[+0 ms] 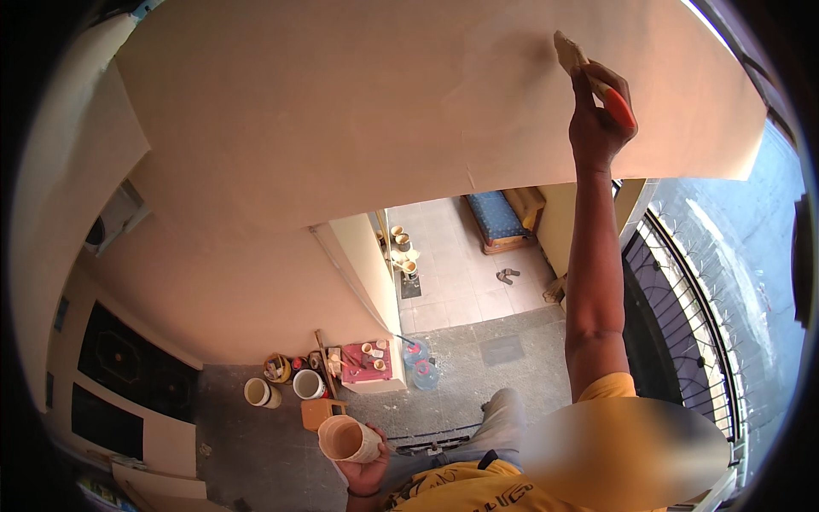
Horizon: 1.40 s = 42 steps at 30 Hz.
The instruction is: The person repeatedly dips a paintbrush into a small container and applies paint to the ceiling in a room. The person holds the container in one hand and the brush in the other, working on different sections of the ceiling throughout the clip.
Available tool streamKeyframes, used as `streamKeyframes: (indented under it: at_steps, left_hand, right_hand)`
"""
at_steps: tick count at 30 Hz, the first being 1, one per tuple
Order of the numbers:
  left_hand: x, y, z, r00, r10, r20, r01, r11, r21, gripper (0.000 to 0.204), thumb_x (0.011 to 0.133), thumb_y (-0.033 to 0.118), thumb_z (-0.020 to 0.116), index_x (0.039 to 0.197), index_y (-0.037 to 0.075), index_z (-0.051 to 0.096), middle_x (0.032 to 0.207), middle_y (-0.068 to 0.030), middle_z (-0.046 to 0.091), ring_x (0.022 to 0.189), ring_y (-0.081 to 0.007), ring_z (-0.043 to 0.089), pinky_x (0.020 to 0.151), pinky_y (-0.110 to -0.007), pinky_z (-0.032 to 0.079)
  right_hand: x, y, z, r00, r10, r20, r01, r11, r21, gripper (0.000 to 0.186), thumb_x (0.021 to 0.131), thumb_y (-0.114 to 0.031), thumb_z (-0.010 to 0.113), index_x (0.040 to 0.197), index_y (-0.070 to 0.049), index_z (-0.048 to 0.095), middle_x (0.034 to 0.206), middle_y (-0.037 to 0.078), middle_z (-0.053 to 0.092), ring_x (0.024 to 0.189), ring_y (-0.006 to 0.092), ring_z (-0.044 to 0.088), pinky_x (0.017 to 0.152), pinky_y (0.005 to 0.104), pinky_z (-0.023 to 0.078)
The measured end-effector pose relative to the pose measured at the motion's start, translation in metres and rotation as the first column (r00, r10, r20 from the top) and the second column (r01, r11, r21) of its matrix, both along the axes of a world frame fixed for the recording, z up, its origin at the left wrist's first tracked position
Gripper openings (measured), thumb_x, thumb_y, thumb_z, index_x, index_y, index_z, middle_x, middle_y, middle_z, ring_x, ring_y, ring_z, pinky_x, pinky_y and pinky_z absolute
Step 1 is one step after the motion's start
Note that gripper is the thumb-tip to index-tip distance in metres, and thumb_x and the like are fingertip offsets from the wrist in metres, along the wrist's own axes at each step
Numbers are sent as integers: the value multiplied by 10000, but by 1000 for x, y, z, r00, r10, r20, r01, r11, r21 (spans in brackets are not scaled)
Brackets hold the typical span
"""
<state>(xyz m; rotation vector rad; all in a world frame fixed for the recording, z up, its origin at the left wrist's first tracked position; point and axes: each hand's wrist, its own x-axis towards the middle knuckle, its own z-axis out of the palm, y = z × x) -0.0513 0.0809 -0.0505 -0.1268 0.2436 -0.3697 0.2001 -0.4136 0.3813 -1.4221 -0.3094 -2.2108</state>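
Observation:
My right arm stretches up to the pinkish-beige wall [341, 111]. High on that wall, my right hand [597, 128] is closed round a paintbrush [616, 104] with an orange-red handle. The brush's pale bristles point up and to the left, close to the wall's surface; I cannot tell whether they touch it. Low in front of me, my left hand [368, 471] is wrapped round a pale, ribbed paint pot [351, 440]. Its open mouth faces up, and the inside looks beige; how much paint it holds is not plain.
Below, an orange-brown stool [322, 413], a white bucket [308, 385] and other tubs stand by a red-topped block [375, 365]. Two large clear bottles [423, 373] stand beside it. A doorway shows slippers [508, 276] and a blue-cushioned seat [499, 217]. Barred railing [695, 299] runs along the right.

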Motion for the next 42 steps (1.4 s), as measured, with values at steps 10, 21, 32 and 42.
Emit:
streamKeyframes:
  at_steps: [10,21,32,42]
  left_hand:
    - [22,-17,16,997,-54,57,55,998,-8,661,856,572,738,1361,166,604,1391,-133,572,1333,-350,495,985,-537,527]
    - [-9,-11,-10,998,-19,52,21,999,-46,645,885,536,744,1389,166,583,1426,-140,539,1371,-353,463,1020,-545,520]
    - [3,-13,-11,991,-13,133,11,1000,16,629,891,450,755,1374,96,565,1444,-117,515,1382,-333,451,1017,-532,524]
    - [-1,-22,-6,997,-8,72,11,999,-48,669,884,551,739,1382,135,578,1437,-143,530,1362,-361,472,1016,-539,528]
  right_hand:
    - [5,107,-49,924,197,-329,-337,826,-451,145,819,-36,791,933,-110,742,993,42,737,890,217,718,741,318,592]
    - [-22,27,-11,970,34,-240,-155,849,-505,135,838,26,787,947,-37,738,1038,92,739,943,216,716,807,324,583]
    - [-38,41,-132,705,-116,-699,-369,783,-501,239,761,21,809,952,-83,708,1050,62,742,1000,243,721,784,343,613]
    - [-40,15,-41,799,301,-520,-416,902,-117,131,888,-29,788,1010,-54,748,1060,70,759,982,162,724,878,296,576]
